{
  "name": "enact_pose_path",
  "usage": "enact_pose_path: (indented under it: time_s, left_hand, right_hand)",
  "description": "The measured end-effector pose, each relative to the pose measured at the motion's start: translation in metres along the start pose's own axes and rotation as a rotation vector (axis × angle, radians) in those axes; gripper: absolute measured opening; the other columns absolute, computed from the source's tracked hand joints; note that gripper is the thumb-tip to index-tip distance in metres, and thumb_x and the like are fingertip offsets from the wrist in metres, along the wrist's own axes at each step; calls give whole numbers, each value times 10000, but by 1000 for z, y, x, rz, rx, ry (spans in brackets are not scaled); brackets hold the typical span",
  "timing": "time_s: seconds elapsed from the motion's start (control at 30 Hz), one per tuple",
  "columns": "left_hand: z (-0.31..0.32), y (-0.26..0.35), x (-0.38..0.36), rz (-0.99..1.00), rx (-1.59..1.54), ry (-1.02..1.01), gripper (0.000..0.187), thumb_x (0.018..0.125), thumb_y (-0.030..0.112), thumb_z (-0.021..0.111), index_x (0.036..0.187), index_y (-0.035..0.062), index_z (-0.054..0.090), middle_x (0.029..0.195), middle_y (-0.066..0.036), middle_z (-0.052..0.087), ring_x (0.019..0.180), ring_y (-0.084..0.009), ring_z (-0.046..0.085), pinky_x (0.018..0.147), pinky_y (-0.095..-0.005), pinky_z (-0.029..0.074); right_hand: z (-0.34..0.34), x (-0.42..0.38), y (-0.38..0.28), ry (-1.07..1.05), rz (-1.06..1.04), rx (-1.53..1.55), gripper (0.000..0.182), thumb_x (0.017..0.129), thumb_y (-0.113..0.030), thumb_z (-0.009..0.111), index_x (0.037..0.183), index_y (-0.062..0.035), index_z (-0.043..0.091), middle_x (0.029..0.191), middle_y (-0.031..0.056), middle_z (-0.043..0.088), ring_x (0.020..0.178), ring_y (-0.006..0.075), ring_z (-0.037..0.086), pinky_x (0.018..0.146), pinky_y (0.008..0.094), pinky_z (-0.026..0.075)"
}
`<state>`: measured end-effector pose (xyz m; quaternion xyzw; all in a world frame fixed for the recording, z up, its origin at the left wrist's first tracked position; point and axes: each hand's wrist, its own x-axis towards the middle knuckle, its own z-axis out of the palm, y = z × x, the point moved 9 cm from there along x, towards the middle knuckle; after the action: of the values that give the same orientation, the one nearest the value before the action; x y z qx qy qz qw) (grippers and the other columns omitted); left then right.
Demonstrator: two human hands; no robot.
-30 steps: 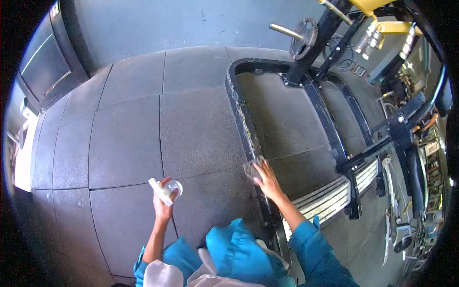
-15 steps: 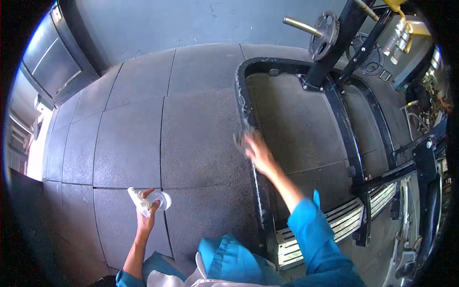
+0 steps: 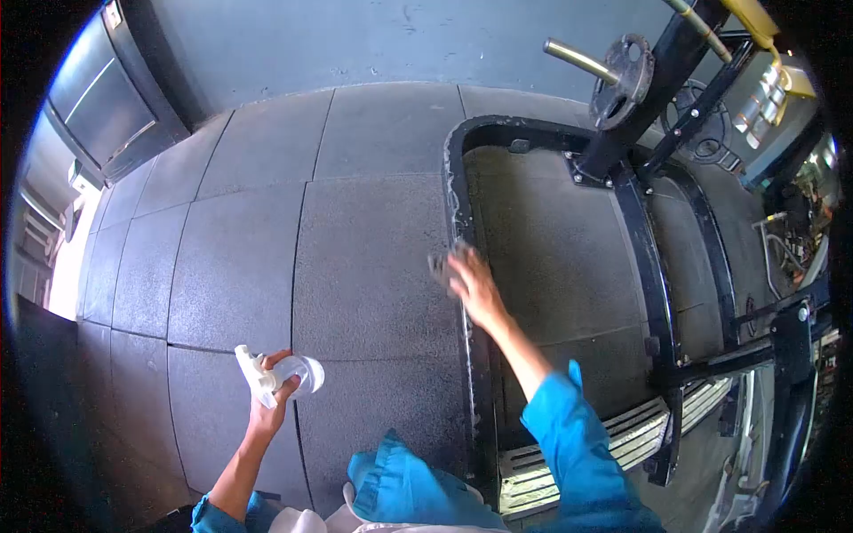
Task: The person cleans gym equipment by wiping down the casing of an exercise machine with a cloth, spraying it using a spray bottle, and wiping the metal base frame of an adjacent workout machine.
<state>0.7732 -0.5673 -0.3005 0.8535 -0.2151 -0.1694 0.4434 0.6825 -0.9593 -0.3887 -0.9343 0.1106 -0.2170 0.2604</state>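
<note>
A clear spray bottle with a white trigger head is tilted on its side in my left hand, whose fingers wrap its neck above the floor tiles. My right hand is on the left rail of the black metal frame, pressing a dark grey cloth against it. The cloth sticks out to the left of my fingers. The rail's paint looks scuffed along its edge.
Dark rubber tiles cover the floor. A weight plate and a metal bar hang on the upright at upper right. A slatted metal step lies by my right sleeve. A dark door stands at upper left.
The view has shifted slightly, so the frame appears a little further right. My right hand remains at the rail with the cloth, and my left hand still holds the bottle.
</note>
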Motion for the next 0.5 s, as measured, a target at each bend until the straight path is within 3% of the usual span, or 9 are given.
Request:
enact_pose_path:
  time_s: [0.13,0.23,0.3,0.43,0.5]
  left_hand:
    - [8,-11,-2,-32,-57,2,503,766,224,647,1207,19,519,1086,-114,523,991,-214,515,885,-343,410]
    - [16,-4,-6,-125,-127,-78,474,774,196,654,1206,45,527,1051,-95,553,978,-201,537,871,-342,425]
    - [18,3,-2,-132,-59,-128,459,778,203,656,1196,54,537,1028,-97,574,963,-199,549,861,-341,433]
    - [28,15,17,-106,-140,-166,465,781,220,660,1200,55,545,1040,-126,590,967,-220,568,858,-349,440]
    - [34,30,26,-62,-161,-144,468,775,212,662,1198,50,545,1040,-128,591,964,-222,569,858,-353,441]
  right_hand:
    - [12,90,45,50,88,2,443,874,-194,589,1286,-82,474,1405,164,396,1337,349,310,1095,455,259]
    - [16,97,48,6,112,-38,473,854,-188,608,1296,-93,469,1413,183,375,1331,354,314,1096,458,258]
    - [4,48,19,-2,24,8,480,848,-172,615,1301,-101,470,1434,193,337,1339,351,300,1094,452,266]
    - [-33,-141,-73,-173,126,170,551,876,-186,582,1389,-133,387,1447,249,277,1345,413,253,1103,465,236]
    - [-27,-244,-98,-288,140,138,578,846,-183,615,1384,-179,404,1467,208,265,1366,392,228,1101,479,231]
